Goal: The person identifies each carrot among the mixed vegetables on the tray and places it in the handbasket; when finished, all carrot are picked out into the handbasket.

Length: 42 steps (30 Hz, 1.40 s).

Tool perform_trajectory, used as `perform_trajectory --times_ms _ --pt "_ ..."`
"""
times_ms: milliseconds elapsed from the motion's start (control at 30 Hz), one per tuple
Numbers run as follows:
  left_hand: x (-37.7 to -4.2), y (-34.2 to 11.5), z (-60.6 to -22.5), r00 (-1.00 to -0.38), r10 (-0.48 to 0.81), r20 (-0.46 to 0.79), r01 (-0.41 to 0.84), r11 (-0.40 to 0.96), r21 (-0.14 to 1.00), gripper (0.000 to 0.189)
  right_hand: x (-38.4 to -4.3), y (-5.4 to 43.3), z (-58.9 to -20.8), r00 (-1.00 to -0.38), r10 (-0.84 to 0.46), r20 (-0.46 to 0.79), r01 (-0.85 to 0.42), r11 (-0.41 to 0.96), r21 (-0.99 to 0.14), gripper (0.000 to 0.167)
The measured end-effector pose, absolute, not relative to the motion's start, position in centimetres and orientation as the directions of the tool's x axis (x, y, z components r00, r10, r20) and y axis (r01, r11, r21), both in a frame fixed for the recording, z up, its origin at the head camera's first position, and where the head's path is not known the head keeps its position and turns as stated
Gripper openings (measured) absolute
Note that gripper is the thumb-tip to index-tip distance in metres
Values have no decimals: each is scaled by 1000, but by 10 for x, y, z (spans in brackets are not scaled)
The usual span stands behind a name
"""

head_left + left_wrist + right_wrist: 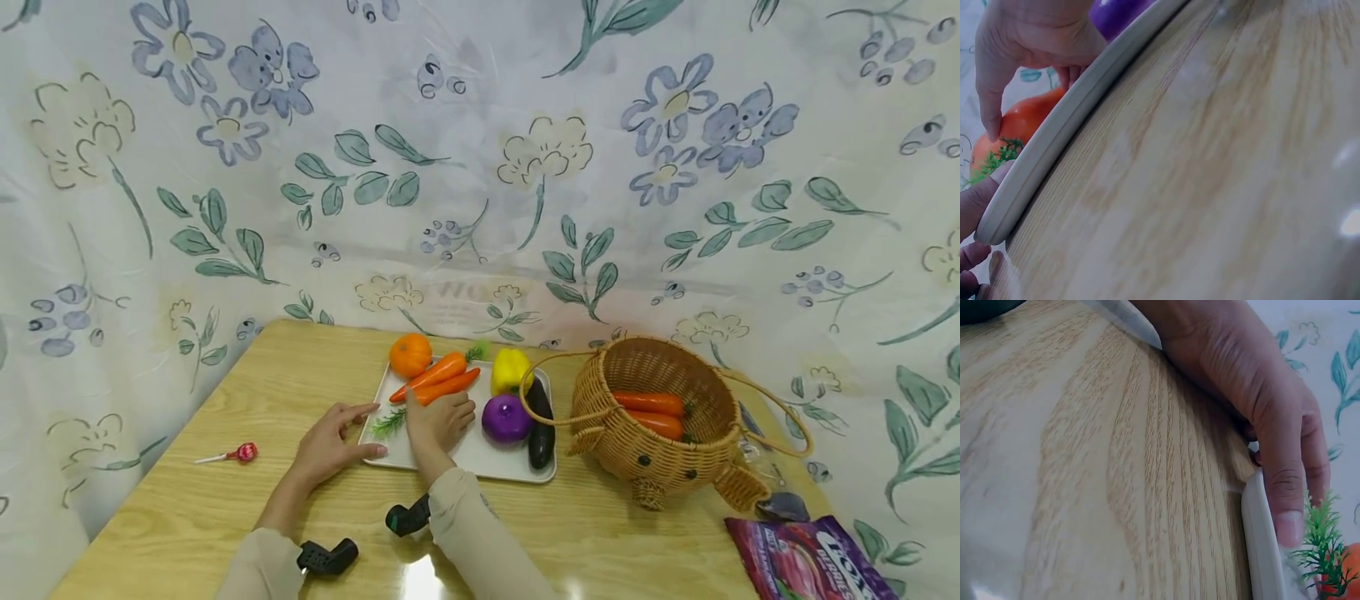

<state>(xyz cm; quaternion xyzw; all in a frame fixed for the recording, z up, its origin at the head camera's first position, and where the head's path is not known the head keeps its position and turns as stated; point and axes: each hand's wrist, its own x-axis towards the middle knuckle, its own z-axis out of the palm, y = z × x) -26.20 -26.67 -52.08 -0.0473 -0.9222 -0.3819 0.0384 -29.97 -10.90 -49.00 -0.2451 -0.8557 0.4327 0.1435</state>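
Backdrop: flowered cloth [480, 167] hangs behind and to both sides of the desk.
Desk: pale wood-grain top [225, 500], glossy near the front edge.
Basket: wicker basket [660, 425] toward the right edge, tipped so its mouth shows; two carrots [651, 413] lie inside.
Tray: white tray [487, 458] at the middle of the desk, carrying an orange, two more carrots, a yellow pepper, a purple onion and a dark eggplant.
Snack bag: purple packet [806, 558] at the front right corner.
Left hand: left hand [330, 442] rests at the tray's left edge, fingers fairly straight, thumb along the rim; it steadies rather than grips.
Right hand: right hand [441, 419] lies on the tray, fingers curled over the near end of a carrot [444, 388], green top [390, 422] poking out toward the left edge.
Carrot handling: looks like a light, stiff plastic toy, smooth and a bit slippery; best taken round the thick middle, not by the flimsy green sprig.
Lollipop: red lollipop [238, 453] near the left edge, well apart from the tray.
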Motion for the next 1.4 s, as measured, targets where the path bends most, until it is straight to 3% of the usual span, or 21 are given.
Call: perform_trajectory --times_ms 367,800,1200,1400 --pt "-263 -266 -519 -995 57 86 101 707 700 77 -297 -98 -489 -819 574 -5 302 424 -854 72" --pt "-263 -265 -521 -994 73 81 109 717 689 75 -289 -95 -493 -815 575 68 255 462 -850 56" --pt "-260 -266 -519 -993 71 96 118 719 685 74 -268 -88 -484 -843 539 9 184 304 -935 48" --pt "-262 -266 -520 -993 68 96 115 718 686 76 -257 -81 -483 -844 533 58 101 263 -959 46"
